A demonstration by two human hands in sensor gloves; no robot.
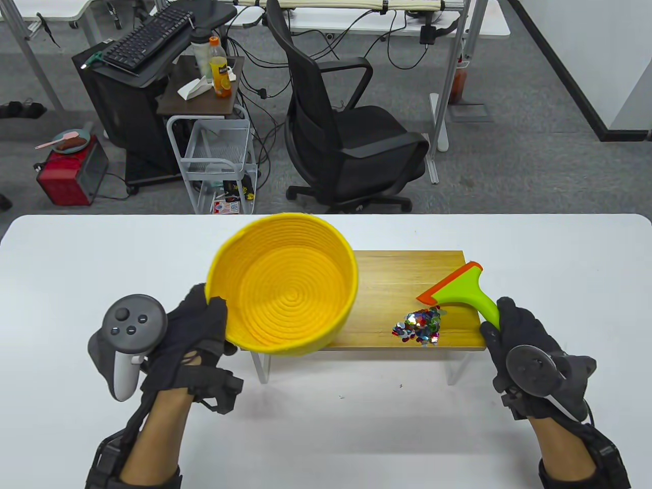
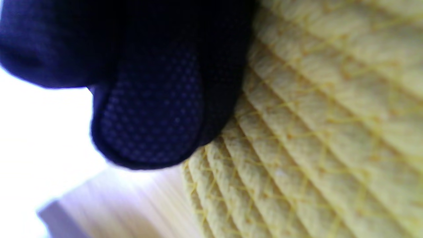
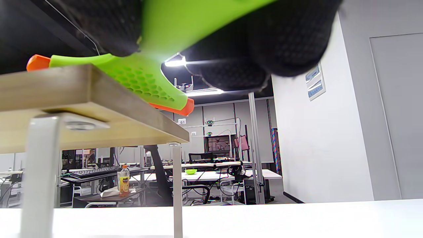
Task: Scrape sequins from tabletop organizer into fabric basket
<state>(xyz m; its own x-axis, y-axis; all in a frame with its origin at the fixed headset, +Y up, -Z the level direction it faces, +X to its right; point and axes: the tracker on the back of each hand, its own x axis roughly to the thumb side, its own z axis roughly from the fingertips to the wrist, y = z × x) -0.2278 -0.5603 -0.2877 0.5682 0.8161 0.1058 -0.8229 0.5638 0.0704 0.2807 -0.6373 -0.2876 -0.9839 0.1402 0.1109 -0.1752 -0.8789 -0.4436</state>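
White table (image 1: 76, 265) — chair (image 1: 346, 127) behind

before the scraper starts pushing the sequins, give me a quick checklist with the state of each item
1. Right hand grips the scraper handle: ok.
2. Left hand holds the yellow basket, tilted with its opening facing up and toward the camera: ok.
3. Basket rim below the organizer edge to catch sequins: cannot tell.
4. Scraper blade just behind the sequins: ok.
5. Sequins gathered in one pile: ok.
6. Blade flat on the wood: cannot tell.
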